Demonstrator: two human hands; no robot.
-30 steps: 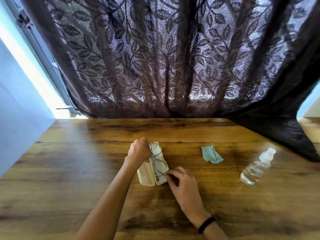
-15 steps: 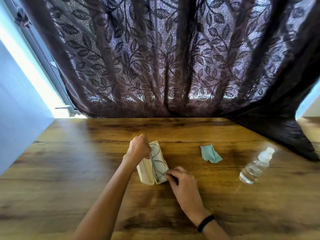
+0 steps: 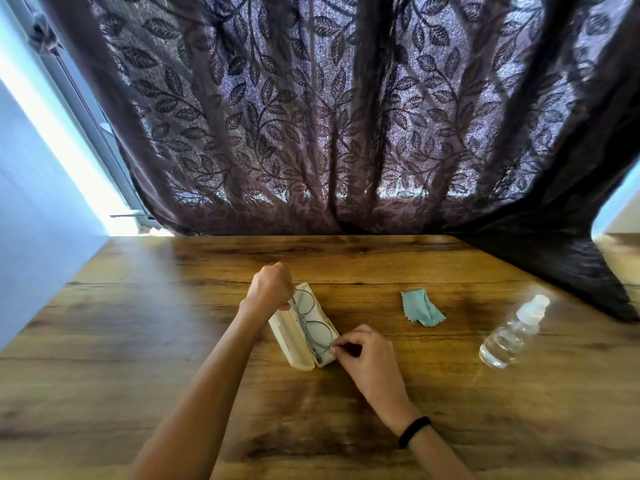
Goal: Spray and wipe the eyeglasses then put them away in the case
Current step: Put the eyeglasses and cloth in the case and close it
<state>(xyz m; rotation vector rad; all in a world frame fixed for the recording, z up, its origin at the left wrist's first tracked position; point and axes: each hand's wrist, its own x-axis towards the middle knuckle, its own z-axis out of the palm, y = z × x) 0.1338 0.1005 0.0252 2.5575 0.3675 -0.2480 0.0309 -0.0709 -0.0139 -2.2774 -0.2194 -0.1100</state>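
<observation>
At the centre of the frame we see a cream eyeglass case (image 3: 284,336) lying open on the wooden tabletop (image 3: 138,323), its long axis running from upper left to lower right. A pair of thin, round-lensed eyeglasses (image 3: 304,322) sits in the case, 1 lens toward the upper end and 1 toward the lower end.

The left hand (image 3: 272,285), above the case, is curled into a loose fist, with its fingertips gripping the upper end of the frame. The right hand (image 3: 367,355), at the lower right of the case, has its thumb and fingers drawn together and pinches the frame's lower end beside the lower lens. A black band (image 3: 414,432) circles the right wrist.

To the right of the case, well apart from it, we find a small teal cleaning cloth (image 3: 420,308) lying crumpled on the wood. Farther right stands a clear spray bottle (image 3: 512,334) with a white cap; the wide lens makes it look tilted.

A dark, leaf-patterned lace curtain (image 3: 346,116) fills the upper half of the frame and drapes onto the tabletop's far right corner. Daylight shows along the upper left edge.
</observation>
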